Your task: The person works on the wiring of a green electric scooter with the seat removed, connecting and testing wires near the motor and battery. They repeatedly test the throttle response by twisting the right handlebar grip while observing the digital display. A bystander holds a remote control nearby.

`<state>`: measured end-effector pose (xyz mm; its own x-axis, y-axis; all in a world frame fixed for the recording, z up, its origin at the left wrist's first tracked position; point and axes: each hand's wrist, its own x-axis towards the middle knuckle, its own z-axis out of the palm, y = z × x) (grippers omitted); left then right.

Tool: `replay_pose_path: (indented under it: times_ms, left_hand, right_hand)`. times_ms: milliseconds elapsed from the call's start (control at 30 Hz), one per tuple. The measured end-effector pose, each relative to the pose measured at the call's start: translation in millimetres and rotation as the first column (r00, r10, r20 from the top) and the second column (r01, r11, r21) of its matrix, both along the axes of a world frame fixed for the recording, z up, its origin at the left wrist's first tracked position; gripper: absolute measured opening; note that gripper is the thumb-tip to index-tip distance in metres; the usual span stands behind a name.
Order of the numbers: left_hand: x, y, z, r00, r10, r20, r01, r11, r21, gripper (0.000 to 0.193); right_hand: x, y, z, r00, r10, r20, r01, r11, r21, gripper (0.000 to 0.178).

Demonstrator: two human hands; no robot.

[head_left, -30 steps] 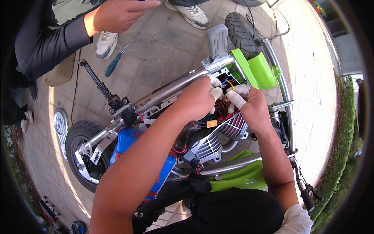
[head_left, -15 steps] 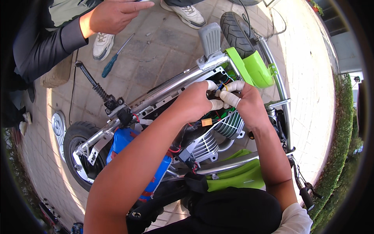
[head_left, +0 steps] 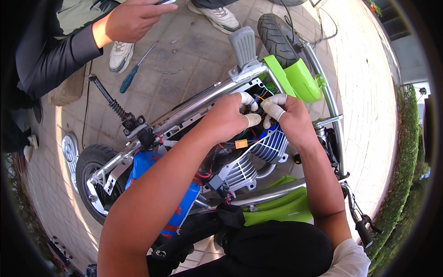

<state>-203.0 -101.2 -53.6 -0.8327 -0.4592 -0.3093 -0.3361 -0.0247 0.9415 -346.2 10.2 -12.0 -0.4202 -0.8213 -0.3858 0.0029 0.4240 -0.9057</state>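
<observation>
Both my hands, with white coverings on the fingertips, work over the open frame of a small two-wheeled vehicle point(head_left: 221, 94) lying on its side. In my left hand point(head_left: 230, 116), thumb and fingers close near a thin blue wire point(head_left: 254, 100), seemingly pinching it. Facing it, my right hand point(head_left: 287, 114) pinches a yellow wire point(head_left: 261, 98) between its covered fingers. The fingertips partly hide the wire ends. More thin coloured wires run into the frame opening. Just below my hands are an orange connector point(head_left: 241, 144) and silver ribbed covers point(head_left: 270, 147), with blue showing behind one.
A blue wrapped pack point(head_left: 144, 166) sits in the frame beside my left forearm. Green fenders point(head_left: 302, 81) flank the front tyre point(head_left: 277, 39). A screwdriver point(head_left: 131, 78) lies on the paving. Another person's hand point(head_left: 131, 23) holds a dark object at upper left.
My hands have drawn slightly apart, baring more of the blue and yellow wires. The colour behind the ribbed cover has gone from green to blue.
</observation>
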Motion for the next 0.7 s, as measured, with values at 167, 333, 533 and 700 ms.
replay_pose_path:
  times_ms: [167,333,533,700]
  left_hand:
    - [-1,8,3,0.998,0.036,0.056,-0.025,0.982,-0.187,0.024]
    - [0,8,11,0.997,0.046,0.069,-0.021,0.944,-0.329,0.020]
    - [2,10,9,0.997,0.058,0.048,-0.035,0.921,-0.388,0.020]
    - [3,11,2,0.998,0.056,-0.030,-0.064,0.900,-0.431,0.021]
  right_hand:
    - [-2,1,-4,1.000,-0.007,-0.016,0.007,1.000,0.011,0.018]
    - [-1,-2,2,0.993,0.055,-0.107,-0.043,0.993,0.108,0.025]
    - [-2,-3,3,0.994,0.091,-0.063,-0.084,0.991,0.104,0.027]
    - [-3,-4,0,0.990,0.116,-0.076,-0.106,0.986,0.126,0.026]
